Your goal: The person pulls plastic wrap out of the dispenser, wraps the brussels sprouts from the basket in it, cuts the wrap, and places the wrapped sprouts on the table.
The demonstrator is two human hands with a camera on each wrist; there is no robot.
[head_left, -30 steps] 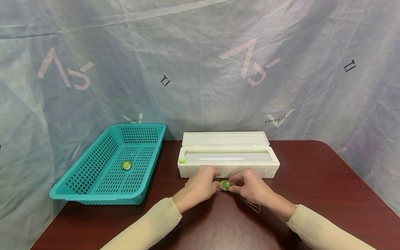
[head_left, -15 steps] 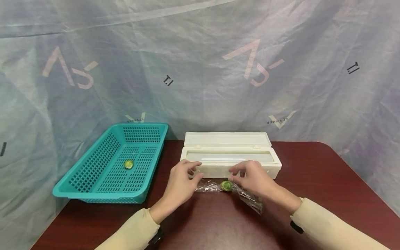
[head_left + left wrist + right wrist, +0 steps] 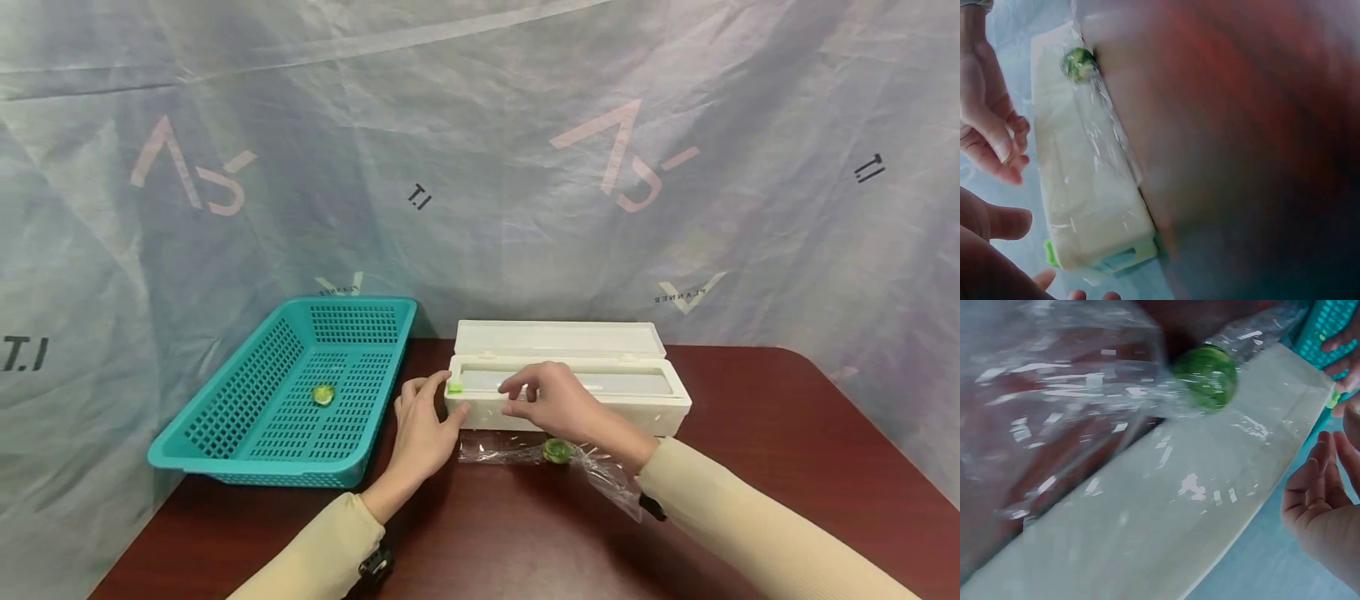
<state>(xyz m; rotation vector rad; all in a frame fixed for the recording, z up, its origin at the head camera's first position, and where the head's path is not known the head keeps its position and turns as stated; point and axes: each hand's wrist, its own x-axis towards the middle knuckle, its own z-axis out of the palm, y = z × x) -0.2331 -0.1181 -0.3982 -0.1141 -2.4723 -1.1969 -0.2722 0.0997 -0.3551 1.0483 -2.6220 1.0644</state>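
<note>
Ball (image 3: 557, 451) lay released in film (image 3: 603, 475); left hand (image 3: 422, 429), relaxed, and right hand (image 3: 551, 404), loosely curled, empty, had shifted to box (image 3: 487, 412), apparently the new focus.

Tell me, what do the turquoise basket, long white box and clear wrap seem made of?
The basket looks like molded plastic, satin-smooth: even color, regular slots. The white box is probably hard plastic too, smooth, judging by its uniform color and crisp edges. The clear wrap seems a thin, glossy plastic film: it crumples and throws sharp glints.
</note>
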